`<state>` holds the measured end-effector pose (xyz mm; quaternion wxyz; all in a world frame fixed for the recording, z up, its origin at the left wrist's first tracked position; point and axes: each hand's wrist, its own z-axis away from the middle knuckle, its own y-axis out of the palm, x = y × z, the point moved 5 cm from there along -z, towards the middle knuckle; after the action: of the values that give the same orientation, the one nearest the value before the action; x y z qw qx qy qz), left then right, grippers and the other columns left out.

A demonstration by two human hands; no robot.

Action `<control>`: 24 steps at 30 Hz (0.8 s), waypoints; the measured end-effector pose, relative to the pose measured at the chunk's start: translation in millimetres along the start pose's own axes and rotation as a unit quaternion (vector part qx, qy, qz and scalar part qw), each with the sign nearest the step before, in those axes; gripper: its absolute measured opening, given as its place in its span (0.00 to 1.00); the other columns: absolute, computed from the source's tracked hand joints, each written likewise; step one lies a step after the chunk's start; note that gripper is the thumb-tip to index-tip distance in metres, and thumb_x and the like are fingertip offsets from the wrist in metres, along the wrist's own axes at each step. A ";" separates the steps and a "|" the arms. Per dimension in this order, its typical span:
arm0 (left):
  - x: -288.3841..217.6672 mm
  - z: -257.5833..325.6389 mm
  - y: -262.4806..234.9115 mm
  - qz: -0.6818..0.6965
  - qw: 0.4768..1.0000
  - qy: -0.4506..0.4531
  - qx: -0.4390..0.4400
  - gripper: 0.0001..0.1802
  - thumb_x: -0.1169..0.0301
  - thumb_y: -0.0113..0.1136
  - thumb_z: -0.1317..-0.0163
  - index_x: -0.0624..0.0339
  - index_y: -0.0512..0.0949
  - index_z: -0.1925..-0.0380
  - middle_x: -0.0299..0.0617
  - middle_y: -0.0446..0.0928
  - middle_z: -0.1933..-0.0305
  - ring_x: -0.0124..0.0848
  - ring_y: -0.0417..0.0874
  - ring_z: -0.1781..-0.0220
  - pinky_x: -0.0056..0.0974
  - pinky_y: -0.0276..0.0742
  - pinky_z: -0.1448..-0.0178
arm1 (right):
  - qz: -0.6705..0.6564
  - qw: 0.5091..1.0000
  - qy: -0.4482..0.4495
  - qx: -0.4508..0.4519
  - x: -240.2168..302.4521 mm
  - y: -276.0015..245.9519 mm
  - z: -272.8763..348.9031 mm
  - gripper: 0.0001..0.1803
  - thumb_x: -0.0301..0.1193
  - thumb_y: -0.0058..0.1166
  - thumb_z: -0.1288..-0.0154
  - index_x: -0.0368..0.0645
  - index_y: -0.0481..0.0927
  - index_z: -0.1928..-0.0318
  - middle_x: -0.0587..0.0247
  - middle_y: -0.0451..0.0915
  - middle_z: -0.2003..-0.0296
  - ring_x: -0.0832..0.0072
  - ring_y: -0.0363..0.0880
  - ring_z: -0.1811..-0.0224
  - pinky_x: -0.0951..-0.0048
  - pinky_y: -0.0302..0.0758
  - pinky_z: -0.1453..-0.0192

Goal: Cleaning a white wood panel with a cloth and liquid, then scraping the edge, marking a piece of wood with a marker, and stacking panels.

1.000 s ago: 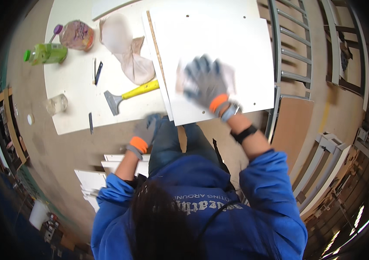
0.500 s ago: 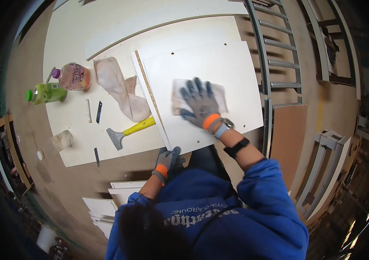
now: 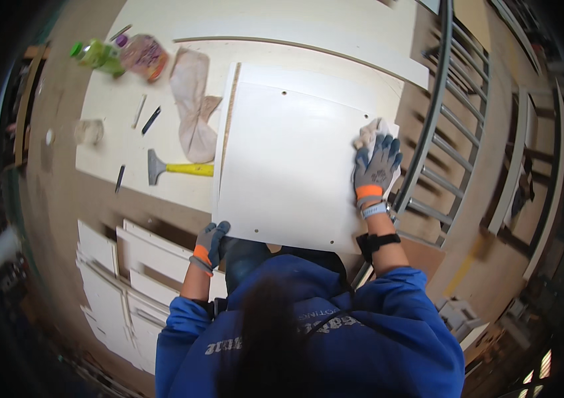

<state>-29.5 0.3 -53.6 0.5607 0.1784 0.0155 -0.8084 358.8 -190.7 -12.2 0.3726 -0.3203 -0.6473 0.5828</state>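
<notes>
White board panel (image 3: 288, 166) lies flat on the workbench (image 3: 103, 142), its near edge at the person's body. Right hand (image 3: 376, 171), gloved, presses a pale cloth (image 3: 369, 132) flat against the panel's right edge. Left hand (image 3: 211, 243) seems to grip the near-left corner. A yellow-handled scraper (image 3: 179, 168) lies just beside the panel.
</notes>
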 end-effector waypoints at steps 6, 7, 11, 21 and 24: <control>23.4 1.9 6.5 -0.002 0.993 0.083 -0.085 0.19 0.67 0.58 0.36 0.70 0.71 0.51 0.50 0.79 0.55 0.38 0.84 0.56 0.40 0.85 0.52 | -0.297 0.847 -0.365 0.246 116.9 -30.7 121.7 0.26 0.37 0.55 0.41 0.39 0.72 0.43 0.48 0.72 0.42 0.52 0.64 0.34 0.50 0.55 0.30; 22.3 8.4 18.6 -0.014 0.992 0.099 -0.071 0.17 0.66 0.59 0.37 0.69 0.74 0.55 0.47 0.80 0.57 0.36 0.84 0.59 0.39 0.84 0.55 | -0.300 0.833 -0.348 0.308 103.2 -28.7 133.7 0.26 0.37 0.56 0.42 0.40 0.73 0.44 0.49 0.74 0.44 0.53 0.68 0.37 0.49 0.58 0.32; 111.8 -45.0 -9.5 -0.121 0.979 0.135 -0.089 0.27 0.54 0.66 0.45 0.64 0.79 0.52 0.47 0.81 0.57 0.37 0.81 0.57 0.41 0.77 0.51 | -0.302 0.933 0.131 0.144 -33.8 -5.7 71.7 0.14 0.40 0.52 0.36 0.40 0.76 0.62 0.64 0.75 0.73 0.68 0.75 0.70 0.68 0.74 0.62; 53.0 7.9 10.3 -0.174 0.963 0.199 -0.049 0.29 0.49 0.67 0.47 0.65 0.80 0.58 0.44 0.83 0.61 0.31 0.82 0.61 0.37 0.77 0.54 | -0.428 0.903 -0.024 -0.005 -50.9 -61.9 16.0 0.18 0.34 0.52 0.40 0.38 0.76 0.52 0.56 0.81 0.65 0.67 0.79 0.64 0.68 0.77 0.58; 69.6 -17.0 0.4 -0.247 0.943 0.214 -0.069 0.26 0.52 0.67 0.46 0.64 0.81 0.59 0.44 0.83 0.62 0.31 0.82 0.62 0.36 0.77 0.54 | -0.340 0.938 0.053 -0.040 12.5 -79.7 63.8 0.15 0.35 0.52 0.40 0.37 0.76 0.58 0.50 0.79 0.68 0.65 0.79 0.64 0.67 0.75 0.58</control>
<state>-46.0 -58.7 -90.7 0.3377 0.2988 0.2344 -0.8613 299.3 -222.2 65.6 0.5695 -0.1263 -0.7196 0.3767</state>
